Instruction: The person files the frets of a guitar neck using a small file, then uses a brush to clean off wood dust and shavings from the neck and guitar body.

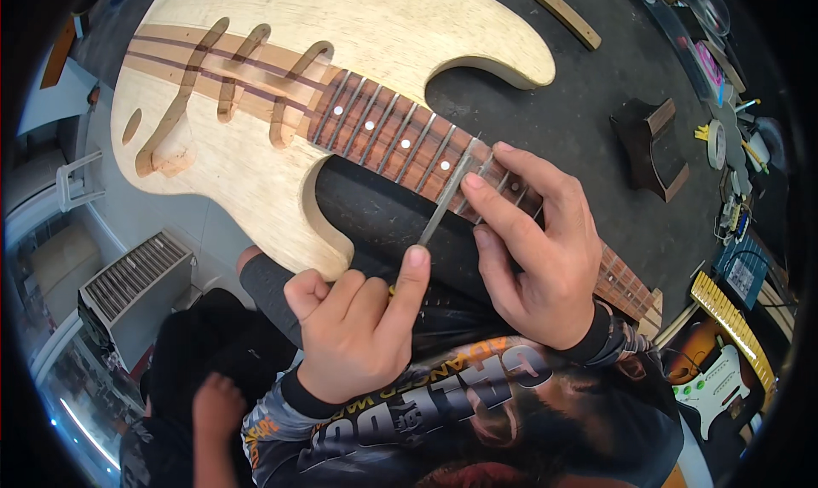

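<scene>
A pale wooden electric guitar body (375, 20) lies at a slant, with a dark fretted neck (409, 143) running down to the right. A narrow metal file (440, 209) lies across the frets. My left hand (354, 330) is closed at the file's near end, its index finger stretched along it; the curled fingers hide any handle. My right hand (545, 245) straddles the neck, thumb at the near edge and fingertips on the fretboard. Its index fingertip is beside the file. A shiny patch by these fingertips is too small to make out.
The guitar rests on a dark worktop (511, 113). A dark curved neck rest (652, 147) and a wooden strip (558, 11) lie beyond it. Tape (716, 143) and small tools crowd the right edge, near another guitar (716, 377). Another person's hand (217, 407) shows at lower left.
</scene>
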`<control>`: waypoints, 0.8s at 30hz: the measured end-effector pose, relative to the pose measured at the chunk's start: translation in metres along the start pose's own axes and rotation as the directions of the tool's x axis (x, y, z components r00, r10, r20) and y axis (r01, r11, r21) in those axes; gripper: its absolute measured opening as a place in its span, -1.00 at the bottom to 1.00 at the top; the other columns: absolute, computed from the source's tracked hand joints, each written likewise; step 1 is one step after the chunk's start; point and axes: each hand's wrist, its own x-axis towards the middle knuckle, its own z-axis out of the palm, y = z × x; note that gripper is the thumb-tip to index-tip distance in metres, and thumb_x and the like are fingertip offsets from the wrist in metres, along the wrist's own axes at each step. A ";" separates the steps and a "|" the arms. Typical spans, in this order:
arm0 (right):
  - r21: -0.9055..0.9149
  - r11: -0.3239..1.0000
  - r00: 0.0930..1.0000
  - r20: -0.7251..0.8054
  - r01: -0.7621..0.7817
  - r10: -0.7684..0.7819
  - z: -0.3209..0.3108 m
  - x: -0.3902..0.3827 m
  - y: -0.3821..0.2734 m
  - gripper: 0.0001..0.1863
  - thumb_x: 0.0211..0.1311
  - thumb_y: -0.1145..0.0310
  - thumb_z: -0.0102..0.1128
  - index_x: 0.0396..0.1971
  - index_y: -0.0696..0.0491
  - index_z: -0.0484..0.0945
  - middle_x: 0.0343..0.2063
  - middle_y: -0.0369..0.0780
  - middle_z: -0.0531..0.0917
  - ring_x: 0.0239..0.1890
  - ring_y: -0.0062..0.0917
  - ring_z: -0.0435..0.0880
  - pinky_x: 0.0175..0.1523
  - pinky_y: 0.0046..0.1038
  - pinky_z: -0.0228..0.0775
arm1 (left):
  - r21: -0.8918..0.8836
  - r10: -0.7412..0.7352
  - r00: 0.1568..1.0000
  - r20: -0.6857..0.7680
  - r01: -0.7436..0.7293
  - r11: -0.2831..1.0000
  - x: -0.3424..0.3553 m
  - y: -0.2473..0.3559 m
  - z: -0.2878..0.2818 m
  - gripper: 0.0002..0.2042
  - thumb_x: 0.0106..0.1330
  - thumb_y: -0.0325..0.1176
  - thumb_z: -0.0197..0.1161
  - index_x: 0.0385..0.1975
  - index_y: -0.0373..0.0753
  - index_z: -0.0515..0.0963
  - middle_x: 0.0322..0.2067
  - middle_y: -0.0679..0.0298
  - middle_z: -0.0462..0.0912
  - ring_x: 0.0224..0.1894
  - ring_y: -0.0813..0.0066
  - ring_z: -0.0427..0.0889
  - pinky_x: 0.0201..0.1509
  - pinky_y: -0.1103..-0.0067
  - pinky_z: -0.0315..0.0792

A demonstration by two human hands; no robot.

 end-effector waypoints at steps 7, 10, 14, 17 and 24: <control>0.001 1.000 1.000 -0.021 0.007 -0.007 0.002 0.001 0.003 -0.36 0.05 0.55 0.60 0.24 -0.06 0.83 0.26 -0.06 0.73 0.08 -0.14 0.78 0.10 -0.19 0.67 | -0.018 0.068 0.994 -0.089 -0.069 0.997 0.043 -0.008 0.016 -0.40 0.25 -0.43 0.37 0.38 -0.30 0.72 -0.50 0.46 0.31 -0.40 0.46 0.43 -0.09 0.27 0.13; -0.010 1.000 1.000 -0.001 0.005 -0.005 -0.002 0.001 -0.001 -0.36 0.06 0.55 0.60 0.24 -0.06 0.83 0.26 -0.06 0.73 0.08 -0.13 0.78 0.11 -0.19 0.66 | -0.065 0.021 1.000 0.001 -0.021 0.998 0.003 -0.006 -0.003 -0.43 0.23 -0.43 0.39 0.32 -0.30 0.76 -0.51 0.47 0.31 -0.42 0.47 0.42 -0.09 0.26 0.11; 0.022 1.000 1.000 -0.002 0.012 -0.012 0.003 0.002 0.001 -0.36 0.06 0.55 0.60 0.24 -0.06 0.83 0.27 -0.06 0.73 0.08 -0.13 0.78 0.10 -0.18 0.66 | -0.050 0.015 1.000 -0.011 -0.016 0.999 0.034 -0.008 0.006 -0.39 0.22 -0.44 0.39 0.36 -0.29 0.74 -0.49 0.46 0.36 -0.40 0.47 0.44 -0.07 0.26 0.12; 0.000 1.000 1.000 -0.016 0.004 -0.004 0.001 0.002 0.002 -0.36 0.07 0.54 0.60 0.25 -0.07 0.82 0.28 -0.06 0.72 0.08 -0.13 0.78 0.10 -0.17 0.65 | -0.038 0.055 0.996 -0.063 -0.057 0.998 0.043 -0.008 0.011 -0.38 0.22 -0.44 0.38 0.39 -0.28 0.72 -0.48 0.46 0.37 -0.39 0.47 0.45 -0.07 0.26 0.12; 0.001 1.000 1.000 0.003 0.017 -0.017 0.001 0.001 -0.001 -0.37 0.07 0.54 0.60 0.24 -0.08 0.83 0.27 -0.07 0.72 0.09 -0.14 0.79 0.09 -0.19 0.66 | -0.077 0.003 1.000 0.002 -0.003 0.997 0.024 -0.007 0.003 -0.37 0.21 -0.46 0.36 0.40 -0.30 0.71 -0.48 0.44 0.38 -0.41 0.46 0.46 -0.06 0.23 0.14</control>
